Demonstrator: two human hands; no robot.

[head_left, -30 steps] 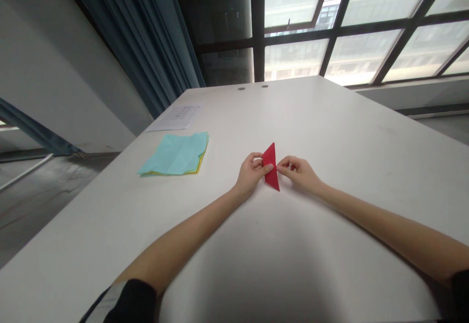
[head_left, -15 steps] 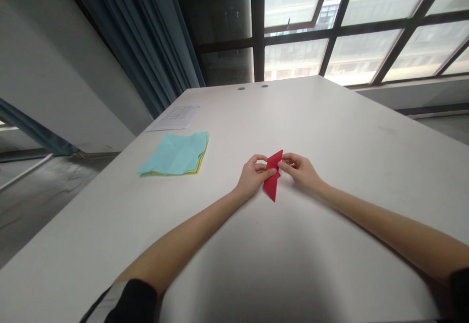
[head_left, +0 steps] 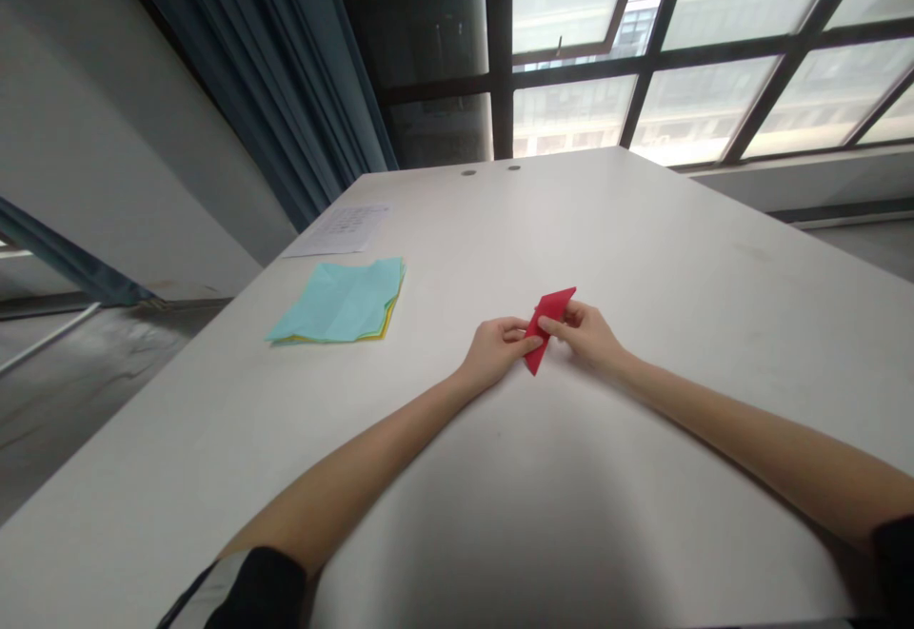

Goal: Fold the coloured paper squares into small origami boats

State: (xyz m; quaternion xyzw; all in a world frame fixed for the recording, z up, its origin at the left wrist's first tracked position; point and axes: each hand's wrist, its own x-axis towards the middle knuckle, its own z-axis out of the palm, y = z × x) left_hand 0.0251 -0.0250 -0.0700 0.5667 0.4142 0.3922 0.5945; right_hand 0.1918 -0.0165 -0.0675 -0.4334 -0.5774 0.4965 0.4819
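Observation:
A small folded piece of red paper [head_left: 552, 307] with pointed ends is held up between both hands, tilted with its upper tip toward the right. My left hand [head_left: 494, 351] pinches its lower left part, the thumb lying across the front. At the upper right part, my right hand [head_left: 589, 334] grips the paper with the thumb in front and fingers behind, partly hidden by it. Both hands are just above or resting on the white table [head_left: 471, 486]; I cannot tell which.
Left of the hands lies a stack of light blue and yellow paper sheets [head_left: 343, 301]. Behind it is a printed white sheet [head_left: 339, 231] near the table's left edge. A blue curtain [head_left: 286, 77] and large windows [head_left: 575, 115] stand beyond the table.
The red paper has turned clockwise, its upper tip swinging right, and it looks narrower at the middle. My right thumb now lies over its front; the left hand has shifted slightly.

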